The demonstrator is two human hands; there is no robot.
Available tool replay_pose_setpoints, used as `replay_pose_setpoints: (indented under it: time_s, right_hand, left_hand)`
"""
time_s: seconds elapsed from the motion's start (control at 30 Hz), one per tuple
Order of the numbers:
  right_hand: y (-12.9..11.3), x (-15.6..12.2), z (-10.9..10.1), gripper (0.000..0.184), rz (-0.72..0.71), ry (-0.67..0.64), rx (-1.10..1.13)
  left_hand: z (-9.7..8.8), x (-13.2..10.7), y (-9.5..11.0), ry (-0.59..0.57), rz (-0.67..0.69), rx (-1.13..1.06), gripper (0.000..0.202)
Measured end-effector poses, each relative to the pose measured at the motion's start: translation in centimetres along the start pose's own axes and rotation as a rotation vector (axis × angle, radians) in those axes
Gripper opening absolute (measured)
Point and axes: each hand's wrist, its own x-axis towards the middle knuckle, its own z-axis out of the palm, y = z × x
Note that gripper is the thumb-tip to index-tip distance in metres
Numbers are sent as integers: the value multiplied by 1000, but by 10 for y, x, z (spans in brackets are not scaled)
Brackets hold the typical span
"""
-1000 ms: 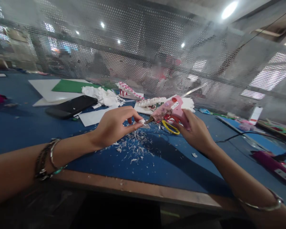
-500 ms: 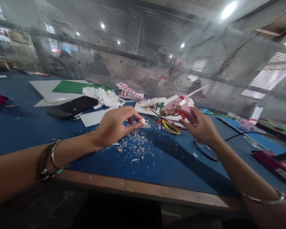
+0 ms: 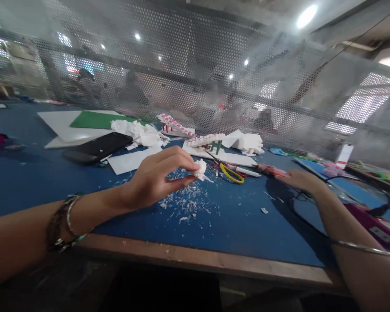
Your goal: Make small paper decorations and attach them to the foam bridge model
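Between the thumb and fingers of my left hand (image 3: 164,173) is a small crumpled piece of white paper (image 3: 200,169), held above the blue tabletop. White paper scraps (image 3: 188,203) lie scattered under it. My right hand (image 3: 303,181) is low at the right, closed around the rear of a pink glue gun (image 3: 273,170), which lies on its side at table level with its nozzle to the left. Part of the gun's handle is hidden by the hand. Yellow-handled scissors (image 3: 230,174) and a white pen-like stick (image 3: 247,171) lie between the hands.
Behind my left hand are a black phone (image 3: 99,147), a white sheet (image 3: 133,160) and a pile of torn paper (image 3: 139,132). Small white paper models (image 3: 204,141) stand farther back. A black cord (image 3: 299,216) loops near my right arm, beside a magenta power strip (image 3: 373,227).
My right hand has lowered the glue gun from the air to the table, moving right. My left hand has lifted the paper piece slightly away from the scraps.
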Motion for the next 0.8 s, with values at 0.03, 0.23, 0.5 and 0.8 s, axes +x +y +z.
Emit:
replay_pose_setpoints:
  time_s: [0.03,0.23,0.5,0.8]
  right_hand:
    - [-6,0,-4,41,51,10,-55]
    - [-93,-5,-27,25,-188,267,41]
    - [-174,-38,-26,22,-620,261,426]
    - [-177,-39,-22,8,-569,188,634]
  left_hand:
    - [0,0,0,0,8,-4,13]
    - [2,0,4,-16,-74,-15,11]
    - [9,-1,13,-80,-328,-121,7]
    - [14,-2,15,-170,-444,-307,6]
